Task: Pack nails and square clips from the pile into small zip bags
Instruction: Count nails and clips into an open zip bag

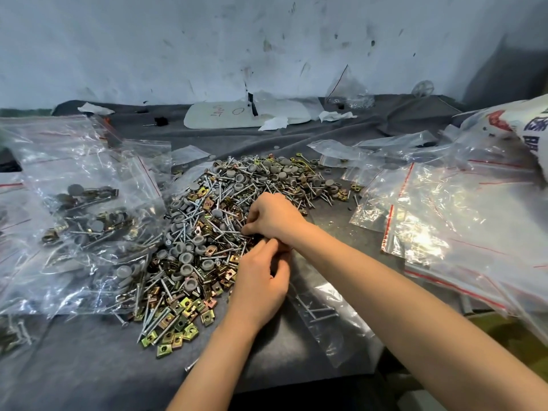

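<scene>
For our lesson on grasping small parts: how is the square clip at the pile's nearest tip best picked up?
Probably pinch the square clip by two opposite edges, from above and the near side: it lies flat, bare cloth in front, other clips crowding behind.

There is one pile (225, 203) of nails (154, 318), square clips (164, 348) and grey caps (186, 258), each too many to count. Two hands show, a left hand (261, 289) and a right hand (274, 219), and one flat zip bag (326, 315) with a few nails. Other bags (444, 221) overlap beyond counting.
</scene>
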Demonstrator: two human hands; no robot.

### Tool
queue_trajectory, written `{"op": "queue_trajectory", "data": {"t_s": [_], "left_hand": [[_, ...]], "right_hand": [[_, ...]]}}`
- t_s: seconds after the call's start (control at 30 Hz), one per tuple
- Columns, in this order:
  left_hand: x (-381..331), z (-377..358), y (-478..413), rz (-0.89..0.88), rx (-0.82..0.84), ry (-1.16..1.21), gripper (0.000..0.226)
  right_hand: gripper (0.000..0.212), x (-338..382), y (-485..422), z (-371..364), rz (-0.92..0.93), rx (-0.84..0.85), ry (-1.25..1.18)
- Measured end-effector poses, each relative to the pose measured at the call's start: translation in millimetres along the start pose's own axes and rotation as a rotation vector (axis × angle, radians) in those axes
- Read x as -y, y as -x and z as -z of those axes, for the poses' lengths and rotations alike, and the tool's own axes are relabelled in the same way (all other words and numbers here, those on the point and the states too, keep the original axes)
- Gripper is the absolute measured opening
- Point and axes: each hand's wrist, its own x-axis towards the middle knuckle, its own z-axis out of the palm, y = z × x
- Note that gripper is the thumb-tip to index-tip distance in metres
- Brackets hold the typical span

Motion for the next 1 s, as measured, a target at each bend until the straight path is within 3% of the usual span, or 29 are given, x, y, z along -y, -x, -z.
{"op": "queue_trajectory", "data": {"t_s": [0.33,0.53,0.7,0.8,1.0], "left_hand": [[-2,2,2,0.019,-0.009,0.037,0.013],[-1,0,1,-0.029,0.021,0.066,0.011],[-2,2,0,-0.034,-0.052,0.166,0.013],[-4,2,0,-0.08,-0.093,0.195,0.011],[-3,3,3,-0.115,-0.12,0.247,0.011]], "right_hand": [[0.019,-6,0,-9,-0.094,-0.048,-0.143],[0.004,-17,25,26,-0.025,-0.085,-0.339],[0.015,-24,60,68,0.1,-0.028,-0.561],[0.013,-26,76,82,0.174,0.063,-0.408],[0.013,-24,87,99,0.258,-0.071,0.093]]}}
